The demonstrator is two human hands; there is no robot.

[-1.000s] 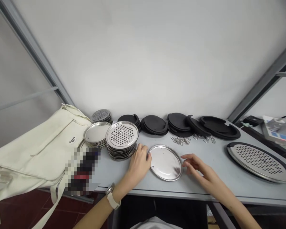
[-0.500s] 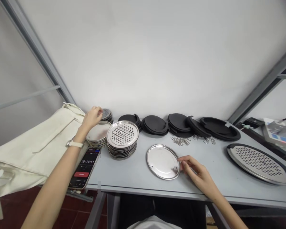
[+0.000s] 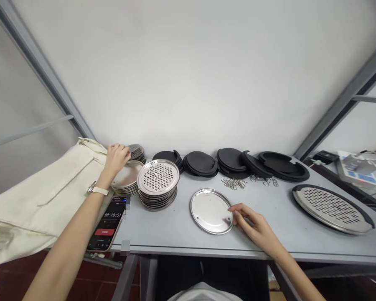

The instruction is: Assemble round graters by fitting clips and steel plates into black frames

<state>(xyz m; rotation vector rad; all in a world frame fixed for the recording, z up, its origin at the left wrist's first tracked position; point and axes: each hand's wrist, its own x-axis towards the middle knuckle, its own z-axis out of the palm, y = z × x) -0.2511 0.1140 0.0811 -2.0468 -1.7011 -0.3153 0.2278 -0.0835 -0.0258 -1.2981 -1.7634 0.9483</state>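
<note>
My left hand [image 3: 117, 158] reaches to the back left, its fingers closed at the edge of a small dark perforated metal disc [image 3: 134, 151] on top of a low stack; the fingertips are partly hidden. Flat on the table before me lies a shiny round metal plate [image 3: 210, 211] with small holes near its rim. My right hand [image 3: 253, 225] pinches that plate's right edge between thumb and fingers. Between the hands stands a stack of round grater plates [image 3: 158, 177], beside a pile of plain metal plates [image 3: 127, 175].
Black round holders [image 3: 200, 163] stand in stacks along the wall. Small metal clips [image 3: 235, 184] lie in front of them. A grater in a black rim [image 3: 334, 209] rests at the right. A phone [image 3: 108, 225] and a cream bag [image 3: 47, 192] are at the left.
The view has shifted slightly. My left fingers have closed in at the small perforated disc, which now sits a little tilted. The right hand still holds the plate's edge.
</note>
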